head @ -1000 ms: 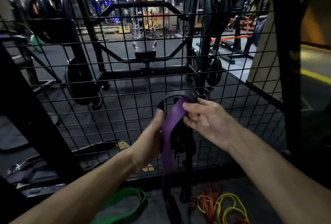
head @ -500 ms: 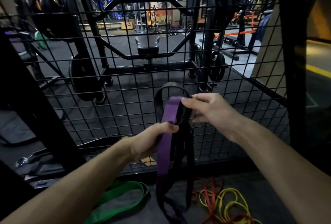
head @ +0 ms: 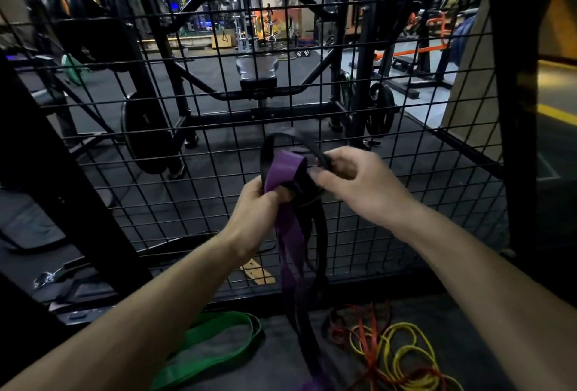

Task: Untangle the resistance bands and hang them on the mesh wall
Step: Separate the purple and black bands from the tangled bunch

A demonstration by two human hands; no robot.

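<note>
Bands, centre frame: purple band (head: 285, 169) gripped in my left hand (head: 254, 215); black band (head: 293, 140) pinched by my right hand (head: 356, 184). Risk: pulling tightens the tangle.

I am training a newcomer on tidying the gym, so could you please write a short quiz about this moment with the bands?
1. True or false: the purple band already hangs on the mesh wall.
2. Which band does the right hand pinch? A green, B black, C yellow.
3. Fill in: the green band lies on the ____.

Key
1. False: the left hand grips it in front of the mesh.
2. B: the black band, near the top of its loop.
3. Floor, left of the red and yellow bands.
</note>
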